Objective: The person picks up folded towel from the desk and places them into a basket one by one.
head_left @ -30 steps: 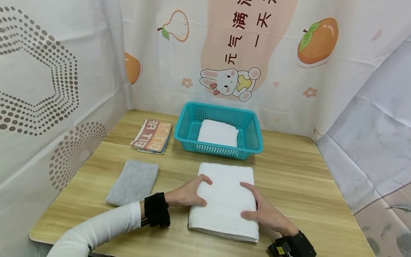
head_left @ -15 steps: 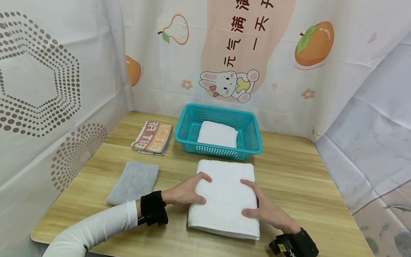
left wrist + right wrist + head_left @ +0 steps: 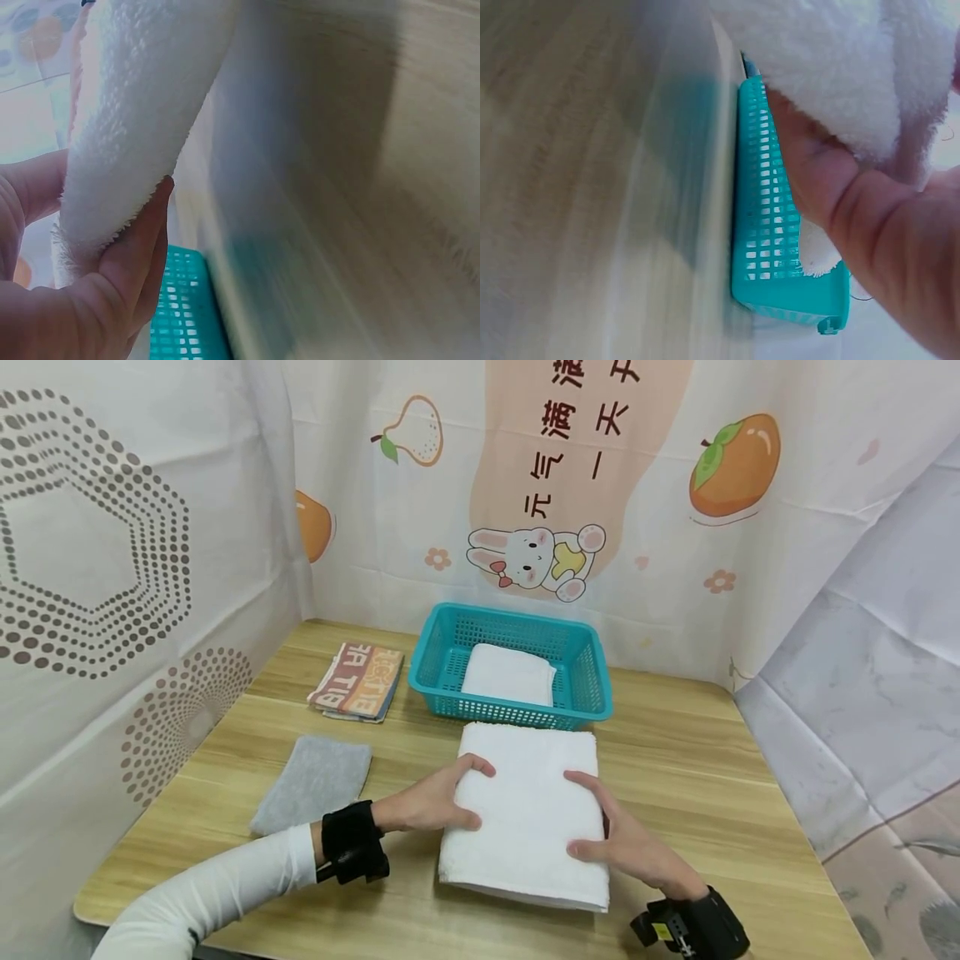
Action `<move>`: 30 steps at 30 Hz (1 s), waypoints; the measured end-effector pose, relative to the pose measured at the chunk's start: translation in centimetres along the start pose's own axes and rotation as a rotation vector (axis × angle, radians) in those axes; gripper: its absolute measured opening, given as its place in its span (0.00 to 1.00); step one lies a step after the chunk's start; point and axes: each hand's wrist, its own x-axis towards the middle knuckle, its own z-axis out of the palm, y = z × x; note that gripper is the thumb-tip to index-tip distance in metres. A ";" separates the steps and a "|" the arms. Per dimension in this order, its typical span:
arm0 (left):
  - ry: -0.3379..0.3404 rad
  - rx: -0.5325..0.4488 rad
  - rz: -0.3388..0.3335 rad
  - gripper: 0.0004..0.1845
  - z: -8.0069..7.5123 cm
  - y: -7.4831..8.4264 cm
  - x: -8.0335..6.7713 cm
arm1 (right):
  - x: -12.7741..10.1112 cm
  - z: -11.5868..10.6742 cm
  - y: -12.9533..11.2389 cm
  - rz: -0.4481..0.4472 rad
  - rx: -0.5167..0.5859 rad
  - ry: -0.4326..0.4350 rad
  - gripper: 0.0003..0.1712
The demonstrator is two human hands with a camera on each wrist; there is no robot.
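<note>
- I hold a folded white towel (image 3: 532, 810) level between my two hands, at the middle front of a wood-grain table (image 3: 690, 777).
- My left hand (image 3: 431, 799) grips the towel's left edge, thumb above and fingers curled underneath; the left wrist view shows a gap between those fingers and the tabletop.
- My right hand (image 3: 637, 847) grips the right edge, with a thumb and one finger lying on the upper face.
- Just beyond the towel's far edge stands a teal basket (image 3: 487, 708) with perforated walls; from above I cannot tell whether the two touch.
- A smaller folded white cloth (image 3: 510, 672) lies inside the basket.
- To the left of the basket is a folded cloth with lettering (image 3: 357, 683), in red, orange and blue.
- Nearer my left forearm lies a folded grey cloth (image 3: 313, 783).
- Behind everything hangs a white curtain (image 3: 360, 527) printed with fruit, flowers and a rabbit.
</note>
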 end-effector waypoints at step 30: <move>0.076 0.038 0.076 0.33 -2.9 2.0 2.3 | 2.4 -3.0 -2.0 -0.133 -0.055 0.041 0.52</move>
